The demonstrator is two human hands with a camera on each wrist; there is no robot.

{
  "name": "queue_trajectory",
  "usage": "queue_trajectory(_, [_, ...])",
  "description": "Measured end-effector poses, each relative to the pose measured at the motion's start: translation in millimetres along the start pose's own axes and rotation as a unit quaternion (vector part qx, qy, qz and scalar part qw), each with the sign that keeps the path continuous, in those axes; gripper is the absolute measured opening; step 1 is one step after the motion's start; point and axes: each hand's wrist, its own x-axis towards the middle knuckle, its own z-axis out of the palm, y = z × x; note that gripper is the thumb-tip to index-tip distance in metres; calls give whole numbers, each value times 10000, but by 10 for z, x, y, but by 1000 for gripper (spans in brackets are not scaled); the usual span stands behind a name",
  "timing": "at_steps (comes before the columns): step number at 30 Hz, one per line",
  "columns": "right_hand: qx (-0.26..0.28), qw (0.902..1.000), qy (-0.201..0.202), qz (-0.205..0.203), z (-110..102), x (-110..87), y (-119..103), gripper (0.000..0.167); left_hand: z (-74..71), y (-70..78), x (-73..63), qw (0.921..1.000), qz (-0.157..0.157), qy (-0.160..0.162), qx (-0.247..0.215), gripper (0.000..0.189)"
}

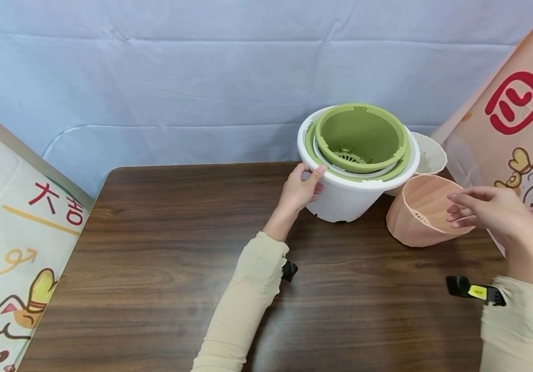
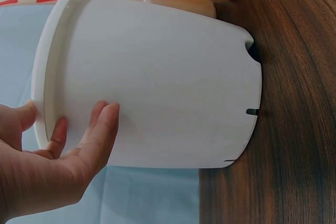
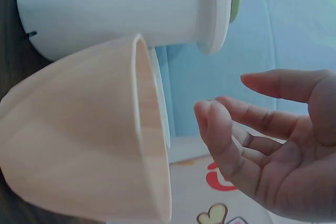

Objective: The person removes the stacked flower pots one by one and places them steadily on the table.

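A large white flowerpot [image 1: 340, 201] stands at the back right of the table, with green and white pots nested in it; the innermost green pot [image 1: 359, 129] has a slotted bottom. My left hand [image 1: 299, 191] pinches the white rim, thumb on top and fingers below, as the left wrist view also shows. Beside it stands a peach-pink pot [image 1: 410, 222] with a faceted wall, tilted in the head view. My right hand [image 1: 496, 212] is near its rim with loosely bent fingers. In the right wrist view that hand is apart from the pot and holds nothing.
Behind the pink pot is an off-white pot [image 1: 429, 155], partly hidden. A pale blue cloth [image 1: 178, 82] hangs behind the wooden table [image 1: 154, 248]. Printed cloths with cartoon cats hang at the left [image 1: 15, 232] and right [image 1: 480, 150].
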Motion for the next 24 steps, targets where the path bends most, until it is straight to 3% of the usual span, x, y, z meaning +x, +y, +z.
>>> queue_trajectory(4, [441, 9986, -242, -161, 23, 31, -70, 13, -1, 4, -3, 10000, -25, -23, 3, 26])
queue_trajectory(9, [667, 9961, -486, -313, 80, 52, -185, 12, -6, 19, -13, 10000, -30, -14, 30, 27])
queue_trajectory(13, [633, 9961, -471, -393, 160, 85, -288, 25, -7, 25, -16, 10000, -31, 6, 29, 26])
queue_trajectory(20, [1545, 9841, -742, -470, 269, 147, -385, 17, -7, 21, -11, 10000, -22, 5, 71, 26])
queue_trajectory(24, [1639, 9837, -593, -447, 334, 164, -419, 17, -7, 8, 4, 10000, -34, 12, 62, 25])
